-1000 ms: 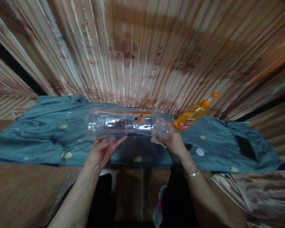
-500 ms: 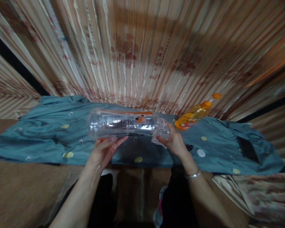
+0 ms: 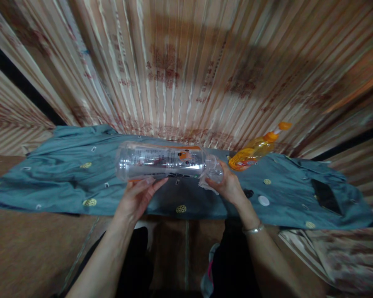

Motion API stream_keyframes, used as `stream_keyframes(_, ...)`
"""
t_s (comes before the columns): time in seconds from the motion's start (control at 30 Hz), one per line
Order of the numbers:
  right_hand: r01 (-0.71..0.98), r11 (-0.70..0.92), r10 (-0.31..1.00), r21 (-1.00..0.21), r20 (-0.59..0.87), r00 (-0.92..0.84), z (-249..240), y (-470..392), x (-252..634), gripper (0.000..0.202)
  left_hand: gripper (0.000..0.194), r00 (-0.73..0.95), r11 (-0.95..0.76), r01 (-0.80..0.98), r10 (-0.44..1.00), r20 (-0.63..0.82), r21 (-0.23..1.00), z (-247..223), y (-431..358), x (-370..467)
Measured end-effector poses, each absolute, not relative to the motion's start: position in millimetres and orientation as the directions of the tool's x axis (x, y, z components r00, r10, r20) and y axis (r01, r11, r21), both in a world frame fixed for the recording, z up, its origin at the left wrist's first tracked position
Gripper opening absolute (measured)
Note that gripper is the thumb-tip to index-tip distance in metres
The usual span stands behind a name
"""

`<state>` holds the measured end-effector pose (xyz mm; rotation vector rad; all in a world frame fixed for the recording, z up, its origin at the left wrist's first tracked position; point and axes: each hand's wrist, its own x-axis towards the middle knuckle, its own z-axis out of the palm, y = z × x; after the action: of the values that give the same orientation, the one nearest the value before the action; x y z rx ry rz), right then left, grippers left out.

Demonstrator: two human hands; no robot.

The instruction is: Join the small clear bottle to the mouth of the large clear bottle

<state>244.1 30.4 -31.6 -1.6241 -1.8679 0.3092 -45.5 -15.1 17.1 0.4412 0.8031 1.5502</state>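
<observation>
A large clear plastic bottle [image 3: 161, 161], with printed text and an orange picture on its side, lies sideways in the air above the cloth, its narrower end to the right. My left hand [image 3: 139, 195] holds it from below near the wide left end, thumb and fingers along its underside. Wrapped round the narrow end is my right hand [image 3: 226, 182]. A crumpled white tissue [image 3: 208, 185] hangs under the bottle beside my right fingers, partly hidden by them.
A teal patterned cloth [image 3: 65, 174] covers a narrow bench. On it, to the right, are a bottle of yellow liquid with an orange pump top [image 3: 251, 153], a small black object [image 3: 248, 193], a white round lid [image 3: 263, 200] and a dark phone [image 3: 326, 196]. Behind rises a striped curtain [image 3: 186, 74].
The bottle has turned slightly about its length, so its printed side sits a little differently. Both hands keep nearly the same places.
</observation>
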Motion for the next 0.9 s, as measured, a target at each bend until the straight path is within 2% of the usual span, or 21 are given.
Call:
stream_keyframes(0.2,0.8,0.189,0.959,-0.569,0.282,-0.026,-29.4,30.5,243.3,0.068,0.036,-0.167,-0.004,-0.704,0.973,-0.16,0.71,16.9,-15.8,-44.2)
stream_keyframes(0.37,0.801,0.163,0.965,-0.576,0.262,-0.008,-27.6,30.2,242.7,0.068,0.046,-0.176,-0.008,-0.68,0.972,-0.153,0.733,16.5,-14.8,-44.3)
stream_keyframes(0.9,0.799,0.218,0.949,-0.561,0.311,-0.04,-30.3,29.8,244.1,0.068,0.05,-0.191,-0.03,-0.639,0.974,-0.121,0.769,14.8,-13.3,-44.6)
